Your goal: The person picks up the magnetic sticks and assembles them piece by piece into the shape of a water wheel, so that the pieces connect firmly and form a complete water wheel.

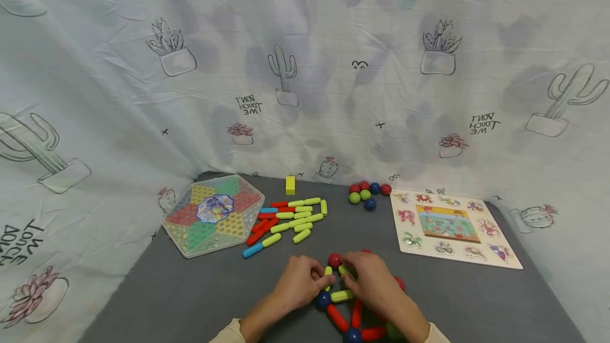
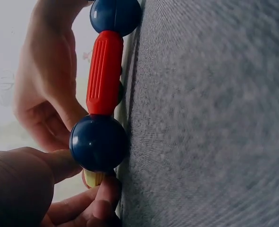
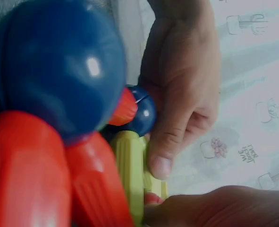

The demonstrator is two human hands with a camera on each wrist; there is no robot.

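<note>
A structure of magnetic sticks and balls lies on the grey table in front of me. My left hand (image 1: 299, 282) pinches a yellow-green magnetic stick (image 1: 328, 274) between thumb and fingers. That stick runs from a blue ball (image 1: 323, 299) towards a red ball (image 1: 335, 260). On the other side, my right hand (image 1: 374, 279) holds another yellow-green stick (image 1: 344, 270) beside the same red ball, hiding much of it. Red sticks (image 1: 338, 318) join the near blue ball (image 1: 353, 335) to the structure. In the left wrist view, a red stick (image 2: 105, 73) links two blue balls.
Loose yellow-green, red and blue sticks (image 1: 286, 216) lie ahead to the left, near a hexagonal Chinese checkers box (image 1: 248, 216). A yellow block (image 1: 290, 185) stands behind them. Several loose balls (image 1: 369, 205) sit at the back, left of a wooden picture puzzle board (image 1: 405, 237). A printed curtain (image 1: 324, 110) borders the table.
</note>
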